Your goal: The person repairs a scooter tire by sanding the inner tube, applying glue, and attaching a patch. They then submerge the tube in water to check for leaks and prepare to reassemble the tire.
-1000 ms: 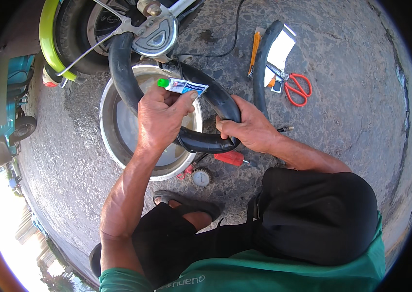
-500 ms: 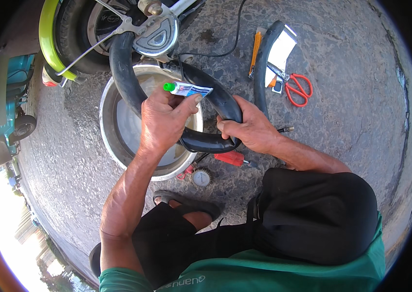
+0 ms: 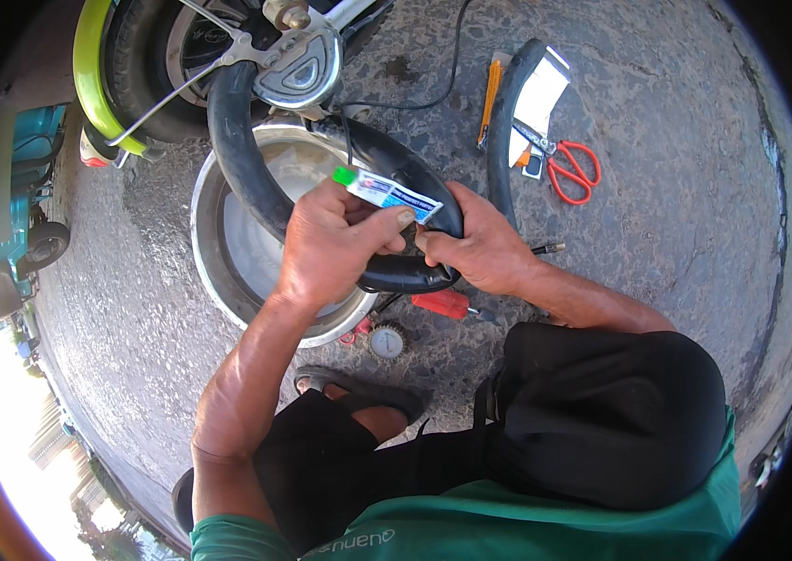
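Note:
A black rubber inner tube (image 3: 248, 168) loops out from the wheel hub and hangs over a round metal basin (image 3: 212, 271). My right hand (image 3: 480, 241) is closed around the tube's near right bend, thumb on top. Between the thumb and fingers of my left hand (image 3: 335, 238) is a small white and blue squeeze tube (image 3: 394, 197) with a green cap (image 3: 345, 176). Its flat end points toward my right thumb, above the rubber. The cap looks on. My left fingertips are partly hidden beneath the squeeze tube.
Scissors with red handles (image 3: 575, 174) lie at the right beside a cut length of black tube (image 3: 504, 122) and white papers (image 3: 540, 101). A red-handled tool (image 3: 442, 303) and a round gauge (image 3: 386, 342) rest near the basin. The wheel (image 3: 139, 70) stands at the upper left.
My left hand has moved right and slightly nearer to me, bringing the squeeze tube close to my right thumb. My right hand keeps its hold on the inner tube.

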A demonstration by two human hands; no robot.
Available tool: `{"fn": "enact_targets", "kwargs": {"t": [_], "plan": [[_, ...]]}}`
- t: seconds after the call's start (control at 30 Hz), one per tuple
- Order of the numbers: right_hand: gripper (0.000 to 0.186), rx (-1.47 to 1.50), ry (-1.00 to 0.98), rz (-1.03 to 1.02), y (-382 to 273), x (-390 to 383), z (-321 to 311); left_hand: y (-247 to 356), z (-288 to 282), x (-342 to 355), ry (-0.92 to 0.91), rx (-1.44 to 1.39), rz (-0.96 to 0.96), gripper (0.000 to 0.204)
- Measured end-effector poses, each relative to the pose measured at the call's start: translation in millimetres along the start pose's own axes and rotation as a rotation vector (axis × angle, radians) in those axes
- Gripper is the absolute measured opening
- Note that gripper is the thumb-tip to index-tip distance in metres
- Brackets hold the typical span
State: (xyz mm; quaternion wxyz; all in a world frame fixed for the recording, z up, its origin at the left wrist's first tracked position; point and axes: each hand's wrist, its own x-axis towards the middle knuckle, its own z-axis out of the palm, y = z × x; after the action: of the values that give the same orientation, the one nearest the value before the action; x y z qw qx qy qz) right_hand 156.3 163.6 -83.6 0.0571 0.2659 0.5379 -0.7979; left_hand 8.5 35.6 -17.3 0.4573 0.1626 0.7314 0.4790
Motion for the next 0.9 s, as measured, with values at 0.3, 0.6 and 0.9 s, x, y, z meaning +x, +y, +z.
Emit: {"fn": "enact_targets", "kwargs": {"t": [0.3, 0.6, 0.9], "plan": [[0.031, -0.176, 0.041, -0.125, 13, 4, -1, 6, -27, 13, 0.078, -0.113, 0.133, 0.015], [0.032, -0.364, 0.06, -0.17, 3, 0, 0, 0, -21, 17, 0.147, 0.009, 0.092, 0.017], [0.036, -0.389, 0.061, -0.16, 1, 0, 0, 0, -17, 21, 0.185, 0.028, 0.079, 0.02]]}}
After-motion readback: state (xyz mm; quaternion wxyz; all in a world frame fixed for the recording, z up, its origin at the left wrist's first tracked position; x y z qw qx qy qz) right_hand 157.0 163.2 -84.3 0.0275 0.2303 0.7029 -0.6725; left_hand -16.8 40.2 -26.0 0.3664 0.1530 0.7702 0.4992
